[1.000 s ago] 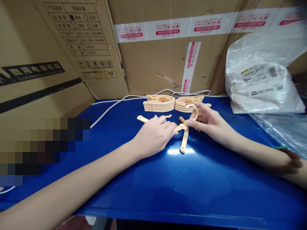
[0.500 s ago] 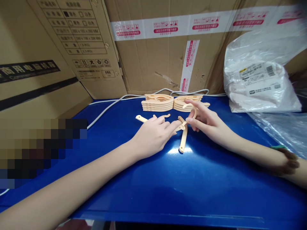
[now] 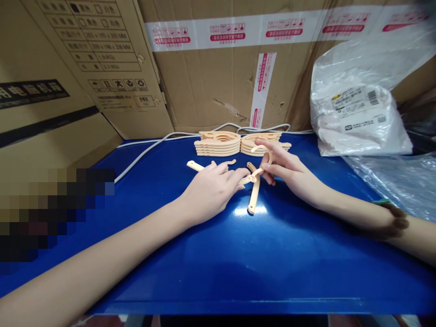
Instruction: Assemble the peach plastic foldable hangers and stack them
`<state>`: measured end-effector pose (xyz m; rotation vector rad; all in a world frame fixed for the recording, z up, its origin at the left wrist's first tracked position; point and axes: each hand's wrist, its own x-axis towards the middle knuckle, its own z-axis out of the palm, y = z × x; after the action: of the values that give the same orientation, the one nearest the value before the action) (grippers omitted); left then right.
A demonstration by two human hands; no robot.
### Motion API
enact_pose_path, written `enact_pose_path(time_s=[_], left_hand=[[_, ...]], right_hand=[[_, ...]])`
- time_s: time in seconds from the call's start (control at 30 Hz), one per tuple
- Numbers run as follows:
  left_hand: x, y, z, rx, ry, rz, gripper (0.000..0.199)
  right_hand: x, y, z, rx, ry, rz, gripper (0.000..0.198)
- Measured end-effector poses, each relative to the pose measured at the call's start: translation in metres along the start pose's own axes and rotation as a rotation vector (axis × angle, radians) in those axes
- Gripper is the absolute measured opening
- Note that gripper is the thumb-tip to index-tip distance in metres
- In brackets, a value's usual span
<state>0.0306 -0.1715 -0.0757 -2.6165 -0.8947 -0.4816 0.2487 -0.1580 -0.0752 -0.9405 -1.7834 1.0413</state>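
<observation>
My right hand (image 3: 289,169) pinches a curved cream hanger hook (image 3: 271,158) between thumb and fingers. The hook's lower end meets a cream hanger arm (image 3: 248,180), whose other end runs under the fingers of my left hand (image 3: 209,190). My left hand is closed over that arm, palm down near the table. Another hanger arm (image 3: 252,200) lies below the hook, pointing toward me. Out from under my left hand stick a flat holed end (image 3: 195,166) and a small curved tip (image 3: 231,161); how they join is hidden.
Two neat stacks of cream hanger parts, left (image 3: 217,148) and right (image 3: 247,146), sit behind my hands on the blue table (image 3: 218,263). A white cable (image 3: 146,156) runs along the back. Cardboard boxes (image 3: 200,86) wall the rear and left; a plastic-wrapped package (image 3: 357,109) stands right.
The whole view has shifted slightly, so everything appears a little further left and higher. Both hands keep the same hold on the hook and hanger arm.
</observation>
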Motion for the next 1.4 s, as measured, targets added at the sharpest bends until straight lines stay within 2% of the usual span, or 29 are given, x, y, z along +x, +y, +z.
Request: enact_pose_path(time_s=[0.2, 0.37, 0.47, 0.53, 0.6, 0.63, 0.7, 0.77, 0.87, 0.93, 1.07, 1.23, 1.4], left_hand=[[0.000, 0.000, -0.001, 0.011, 0.062, 0.029, 0.032], [0.001, 0.000, -0.001, 0.008, 0.025, 0.022, 0.030], [0.002, 0.000, -0.005, -0.010, 0.003, -0.018, 0.031], [0.002, -0.001, -0.010, -0.056, 0.025, -0.094, 0.031], [0.002, -0.001, -0.016, -0.150, 0.045, -0.216, 0.029], [0.002, -0.002, -0.019, -0.223, 0.042, -0.295, 0.027], [0.002, -0.002, -0.022, -0.438, 0.025, -0.436, 0.024], [0.003, -0.003, -0.023, -0.715, -0.011, -0.546, 0.020], [0.005, -0.003, -0.019, -1.085, -0.074, -0.670, 0.021], [0.007, -0.004, -0.017, -1.230, -0.102, -0.738, 0.021], [0.010, -0.006, -0.018, -1.349, -0.139, -0.841, 0.018], [0.009, -0.008, -0.019, -1.373, -0.168, -0.913, 0.020], [0.011, -0.008, -0.017, -1.357, -0.177, -0.915, 0.017]], right_hand=[[-0.001, -0.004, 0.003, 0.023, 0.001, 0.062, 0.053], [0.000, -0.001, 0.003, 0.022, 0.012, 0.042, 0.057], [0.000, 0.002, 0.004, 0.032, 0.017, 0.051, 0.063], [-0.001, 0.005, 0.004, -0.019, 0.031, 0.040, 0.072], [-0.003, 0.006, 0.004, -0.200, 0.055, -0.016, 0.072], [-0.004, 0.006, 0.004, -0.339, 0.069, -0.055, 0.065], [-0.006, 0.006, 0.003, -0.628, 0.072, -0.112, 0.048], [-0.006, 0.006, 0.002, -0.821, 0.038, -0.133, 0.038], [-0.006, 0.006, 0.001, -0.872, -0.043, -0.179, 0.030], [-0.005, 0.006, 0.000, -0.867, -0.082, -0.234, 0.028], [-0.007, 0.005, 0.000, -0.989, -0.149, -0.318, 0.031], [-0.011, 0.003, 0.004, -1.237, -0.174, -0.471, 0.033], [-0.009, 0.004, 0.006, -1.147, -0.172, -0.419, 0.031]])
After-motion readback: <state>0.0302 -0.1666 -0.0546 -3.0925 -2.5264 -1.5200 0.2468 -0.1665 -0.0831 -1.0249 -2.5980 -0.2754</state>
